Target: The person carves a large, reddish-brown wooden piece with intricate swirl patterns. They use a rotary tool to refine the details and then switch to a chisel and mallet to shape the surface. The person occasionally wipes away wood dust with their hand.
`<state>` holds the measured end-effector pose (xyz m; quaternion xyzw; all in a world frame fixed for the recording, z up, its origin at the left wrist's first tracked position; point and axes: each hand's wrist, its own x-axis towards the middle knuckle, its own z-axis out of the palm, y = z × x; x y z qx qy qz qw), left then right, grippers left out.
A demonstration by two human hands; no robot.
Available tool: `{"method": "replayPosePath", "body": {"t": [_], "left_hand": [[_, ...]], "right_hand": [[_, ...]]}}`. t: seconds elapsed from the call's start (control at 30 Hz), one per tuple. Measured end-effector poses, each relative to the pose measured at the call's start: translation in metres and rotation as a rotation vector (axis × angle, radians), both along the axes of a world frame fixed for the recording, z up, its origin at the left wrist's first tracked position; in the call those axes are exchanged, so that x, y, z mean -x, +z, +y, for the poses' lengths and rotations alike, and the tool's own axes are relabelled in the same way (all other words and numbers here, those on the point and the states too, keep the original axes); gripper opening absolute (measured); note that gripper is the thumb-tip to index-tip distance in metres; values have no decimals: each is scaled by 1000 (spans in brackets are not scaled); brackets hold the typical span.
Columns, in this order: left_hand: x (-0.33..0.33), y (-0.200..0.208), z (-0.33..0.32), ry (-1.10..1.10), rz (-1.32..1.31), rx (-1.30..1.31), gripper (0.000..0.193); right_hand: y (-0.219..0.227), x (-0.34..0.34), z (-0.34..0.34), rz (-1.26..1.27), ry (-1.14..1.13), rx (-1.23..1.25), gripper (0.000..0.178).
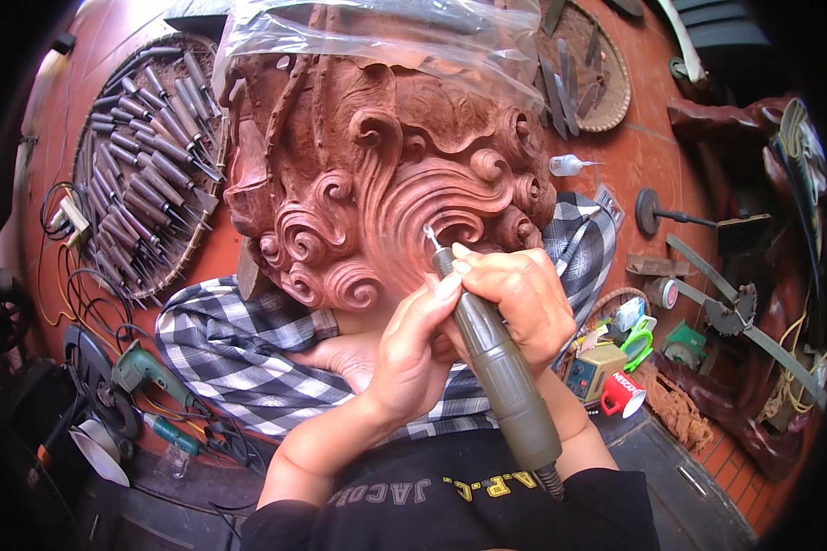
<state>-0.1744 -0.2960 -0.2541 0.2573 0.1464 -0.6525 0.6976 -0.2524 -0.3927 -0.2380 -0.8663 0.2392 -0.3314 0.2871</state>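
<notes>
A reddish-brown wood carving point(432, 184) covered in swirling scrolls lies in front of my crossed legs. My right hand point(528, 294) grips a dark grey rotary carving tool point(505, 386) like a pen, near its front end. The slim metal bit point(431, 235) points up and left onto the grooves in the middle of the carving. From the left, my left hand point(412, 354) closes on the tool's front part, its thumb beside my right fingers. Its other fingertips are partly hidden behind the tool. A flexible shaft leaves the tool's rear end beside my right forearm.
Many wooden-handled chisels fill a woven tray point(213, 207) on the left. Clear plastic sheet point(368, 32) covers the carving's far end. At right are a dropper bottle point(567, 165), a red mug point(622, 395) and a small control box point(594, 372). A green power tool point(152, 375) and cables lie lower left.
</notes>
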Motion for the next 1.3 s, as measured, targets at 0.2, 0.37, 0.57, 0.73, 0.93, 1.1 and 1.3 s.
{"method": "replayPosePath", "body": {"t": [0.2,0.37,0.57,0.73,0.93,1.1,1.3], "left_hand": [[4,3,9,-12,35,109,31],[9,-1,14,-14,41,77,28],[6,-4,8,14,13,73,23],[-1,2,-4,0,-9,83,22],[-3,10,-15,-126,13,73,22],[5,7,-7,-182,-113,227,27],[18,5,3,-298,-238,118,30]], "right_hand": [[5,5,2,22,49,-10,28],[5,8,3,52,72,-57,28],[2,3,0,33,51,-52,29],[1,-2,-7,9,26,-41,29],[7,6,-13,30,-17,4,29],[10,25,-2,14,-57,30,28],[3,38,1,-72,-20,-91,33]]}}
